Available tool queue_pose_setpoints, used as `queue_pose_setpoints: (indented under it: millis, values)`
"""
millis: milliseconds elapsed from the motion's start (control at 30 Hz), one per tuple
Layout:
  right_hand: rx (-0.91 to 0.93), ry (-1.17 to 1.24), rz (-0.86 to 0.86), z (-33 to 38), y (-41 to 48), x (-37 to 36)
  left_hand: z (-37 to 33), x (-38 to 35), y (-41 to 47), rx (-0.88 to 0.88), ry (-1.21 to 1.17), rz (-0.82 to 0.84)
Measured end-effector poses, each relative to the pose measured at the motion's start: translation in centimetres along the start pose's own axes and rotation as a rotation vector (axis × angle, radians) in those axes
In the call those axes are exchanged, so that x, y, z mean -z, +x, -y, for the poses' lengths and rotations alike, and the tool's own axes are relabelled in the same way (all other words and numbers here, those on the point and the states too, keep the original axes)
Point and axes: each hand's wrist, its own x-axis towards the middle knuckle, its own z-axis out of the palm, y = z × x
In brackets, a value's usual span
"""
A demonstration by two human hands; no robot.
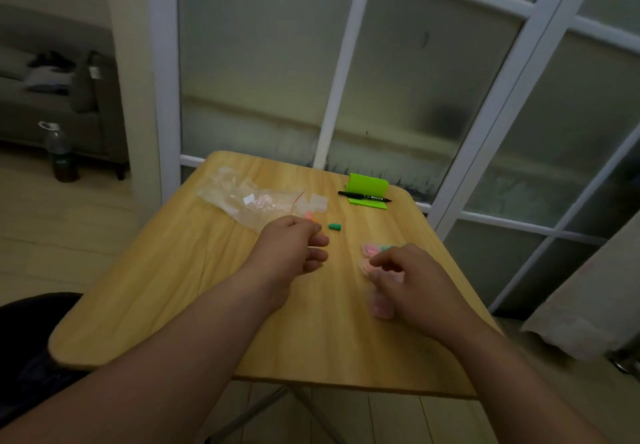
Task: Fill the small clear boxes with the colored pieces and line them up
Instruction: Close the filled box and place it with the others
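Observation:
My left hand (pixel 292 248) hovers over the middle of the wooden table (pixel 173 287), fingers curled around an orange piece (pixel 310 216) that peeks out past the fingertips. A loose green piece (pixel 334 226) lies just right of that hand. My right hand (pixel 410 279) rests at the right of the table, fingers closed on a small clear box (pixel 381 306) holding pink pieces. Another small clear box (pixel 375 250) with pink and green pieces sits right beyond its fingertips. An empty clear box (pixel 317 204) stands behind the left hand.
A crumpled clear plastic bag (pixel 242 199) lies at the back left of the table. A green pad (pixel 367 190) with a black marker (pixel 363 196) on it sits at the back right. Glass doors stand directly behind the table; a bottle stands on the floor at left.

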Motion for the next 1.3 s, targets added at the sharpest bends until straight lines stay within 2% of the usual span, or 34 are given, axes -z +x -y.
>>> queue_pose_setpoints:
  millis: [333, 567, 833, 1033, 1300]
  values:
    - [0.110, -0.152, 0.057, 1.6, 15.0, -2.7, -3.5, 3.4, 3.6, -0.084, -0.227, -0.200]
    - [0.154, -0.197, 0.107, 4.0, 23.7, -5.8, -4.1, 4.3, 4.9, -0.119, -0.269, -0.234]
    - [0.129, -0.345, 0.316, 7.1, 27.3, -8.6, -4.4, 6.0, 5.8, -0.143, -0.264, -0.263]
    - [0.111, -0.255, 0.206, 7.5, 27.1, -9.1, -4.1, 6.6, 5.7, -0.123, -0.235, -0.258]
    - [0.050, 0.093, 0.013, 8.2, 22.5, -3.2, -3.9, 5.1, 4.5, -0.071, -0.179, -0.144]
